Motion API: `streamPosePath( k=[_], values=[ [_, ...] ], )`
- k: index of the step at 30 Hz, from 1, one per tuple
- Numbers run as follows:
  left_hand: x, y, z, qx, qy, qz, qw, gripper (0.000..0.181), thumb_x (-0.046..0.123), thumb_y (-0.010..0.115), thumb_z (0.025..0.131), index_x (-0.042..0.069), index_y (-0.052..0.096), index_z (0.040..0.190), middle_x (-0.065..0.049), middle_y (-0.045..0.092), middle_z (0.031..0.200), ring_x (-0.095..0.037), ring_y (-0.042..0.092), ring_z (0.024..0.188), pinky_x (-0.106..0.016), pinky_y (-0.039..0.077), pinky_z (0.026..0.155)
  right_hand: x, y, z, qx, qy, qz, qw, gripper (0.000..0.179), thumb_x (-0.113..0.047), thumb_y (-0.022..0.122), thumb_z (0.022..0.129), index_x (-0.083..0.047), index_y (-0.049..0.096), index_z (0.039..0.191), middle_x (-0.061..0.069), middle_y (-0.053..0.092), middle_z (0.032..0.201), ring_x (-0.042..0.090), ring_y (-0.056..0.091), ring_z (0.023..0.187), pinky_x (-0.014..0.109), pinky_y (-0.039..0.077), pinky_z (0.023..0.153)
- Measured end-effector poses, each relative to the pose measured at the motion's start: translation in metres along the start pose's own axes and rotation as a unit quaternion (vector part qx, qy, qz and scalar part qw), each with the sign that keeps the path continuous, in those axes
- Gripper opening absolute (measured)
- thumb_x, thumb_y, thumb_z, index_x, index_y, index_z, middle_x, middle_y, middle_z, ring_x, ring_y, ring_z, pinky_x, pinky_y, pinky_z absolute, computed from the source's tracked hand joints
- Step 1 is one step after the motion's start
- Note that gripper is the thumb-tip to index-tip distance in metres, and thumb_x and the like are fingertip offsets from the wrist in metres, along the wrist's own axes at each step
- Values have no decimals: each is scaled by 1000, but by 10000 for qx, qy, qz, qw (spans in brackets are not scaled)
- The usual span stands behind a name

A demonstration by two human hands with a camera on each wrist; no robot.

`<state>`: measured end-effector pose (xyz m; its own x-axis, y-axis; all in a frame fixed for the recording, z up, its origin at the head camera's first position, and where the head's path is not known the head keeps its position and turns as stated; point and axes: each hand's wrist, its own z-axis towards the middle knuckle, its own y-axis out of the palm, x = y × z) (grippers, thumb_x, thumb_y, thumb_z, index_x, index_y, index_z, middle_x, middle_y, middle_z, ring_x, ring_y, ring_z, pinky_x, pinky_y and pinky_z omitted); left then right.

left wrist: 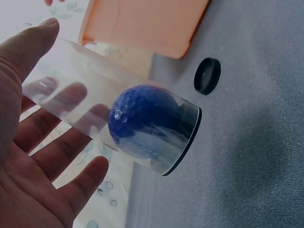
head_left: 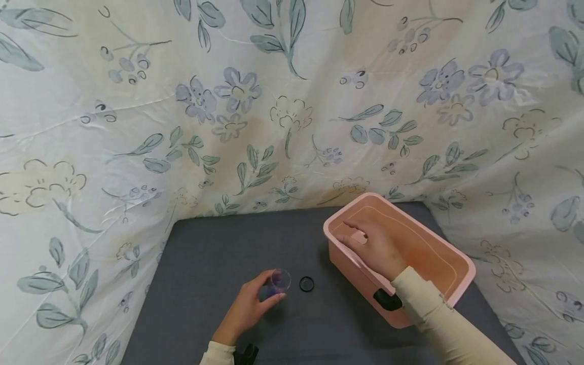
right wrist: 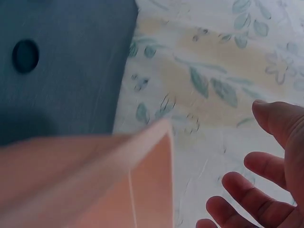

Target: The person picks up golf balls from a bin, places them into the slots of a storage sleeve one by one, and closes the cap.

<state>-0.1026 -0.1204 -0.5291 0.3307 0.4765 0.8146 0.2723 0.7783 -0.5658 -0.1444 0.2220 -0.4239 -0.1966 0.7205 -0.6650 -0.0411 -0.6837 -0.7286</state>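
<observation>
My left hand [head_left: 246, 309] grips a clear plastic tube [left wrist: 90, 90] between thumb and fingers, above the dark table. Inside it, against the black-capped end, sits a blue dimpled golf ball [left wrist: 140, 118]. The tube's round end faces up in the head view. To the right of that hand, a loose black cap [head_left: 306, 284] lies on the table. My right hand [head_left: 376, 248] is over the near-left side of a pink bin [head_left: 349, 268], thumb and fingers spread apart. In the right wrist view nothing shows between those fingers.
The bin stands at the right of the dark grey table [head_left: 237, 248], with a black handle piece [head_left: 388, 300] on its near side. Floral fabric [head_left: 292, 116] hangs behind the table and along both sides.
</observation>
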Motion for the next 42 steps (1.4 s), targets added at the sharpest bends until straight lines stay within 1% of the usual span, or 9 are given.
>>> streamPosePath(
  k=[6, 10, 12, 15, 18, 21, 22, 35, 42],
  values=[
    [0, 1, -1, -46, -182, 24, 9998, 52, 50, 73, 94, 30, 59, 139, 9, 70, 126, -10, 68, 112, -53, 56, 97, 26, -11, 3, -3, 4, -37, 10000, 55, -41, 72, 98, -10, 63, 142, 15, 63, 143, 37, 61, 130, 60, 52, 103],
    [-1, 3, -1, -9, -118, 88, 9999, 50, 51, 72, 94, 32, 58, 139, 6, 71, 126, -10, 68, 111, -53, 57, 95, 43, -12, 5, -5, 53, -68, 10000, 53, -42, 73, 98, -14, 64, 142, 12, 67, 139, 33, 65, 124, 57, 54, 102],
    [-1, 4, -1, 16, -56, 119, 9999, 50, 50, 72, 95, 31, 58, 138, 4, 72, 125, -11, 68, 111, -52, 57, 95, 51, -13, 6, -140, 206, -80, 9997, 57, -46, 72, 97, -14, 63, 144, 12, 67, 137, 34, 70, 115, 55, 58, 94],
    [-1, 4, -2, 4, -61, 106, 9999, 50, 49, 72, 95, 31, 58, 139, 6, 71, 126, -11, 68, 111, -51, 58, 93, 60, -15, 8, -434, 549, -150, 9974, 67, -54, 68, 97, -11, 58, 148, 21, 72, 121, 38, 74, 95, 52, 61, 77],
    [0, 3, -3, -39, -164, 5, 9999, 50, 48, 74, 94, 33, 58, 139, 7, 70, 127, -11, 68, 112, -50, 58, 94, 69, -18, 12, -588, 793, -357, 9945, 71, -56, 67, 97, -8, 56, 148, 24, 69, 126, 43, 72, 99, 55, 61, 81],
    [-1, 3, -4, -71, -183, -50, 9998, 51, 47, 74, 94, 32, 57, 139, 1, 70, 129, -12, 68, 113, -50, 58, 94, 79, -18, 17, -539, 785, -733, 9928, 67, -53, 68, 98, -6, 59, 145, 21, 59, 148, 44, 60, 129, 62, 51, 103],
    [-1, 3, -4, -78, -194, -66, 9998, 51, 48, 74, 94, 32, 57, 139, -1, 70, 129, -13, 68, 113, -51, 58, 94, 82, -17, 18, -565, 830, -763, 9920, 67, -53, 68, 98, -5, 59, 145, 21, 58, 148, 44, 59, 130, 63, 50, 105],
    [-4, 5, -3, 26, -129, 36, 9999, 49, 52, 73, 93, 33, 59, 137, 11, 70, 125, -9, 68, 111, -50, 58, 95, 127, -9, 34, -895, 964, -1292, 9829, 56, -35, 74, 96, 3, 64, 136, 26, 64, 138, 46, 59, 126, 61, 50, 106],
    [-4, 5, -2, 54, -90, 1, 9999, 48, 51, 73, 94, 32, 59, 136, 1, 72, 125, -8, 68, 110, -49, 58, 95, 138, -6, 38, -1002, 1073, -1494, 9778, 55, -33, 75, 95, 5, 64, 133, 26, 67, 132, 44, 64, 117, 60, 53, 100]
  ],
)
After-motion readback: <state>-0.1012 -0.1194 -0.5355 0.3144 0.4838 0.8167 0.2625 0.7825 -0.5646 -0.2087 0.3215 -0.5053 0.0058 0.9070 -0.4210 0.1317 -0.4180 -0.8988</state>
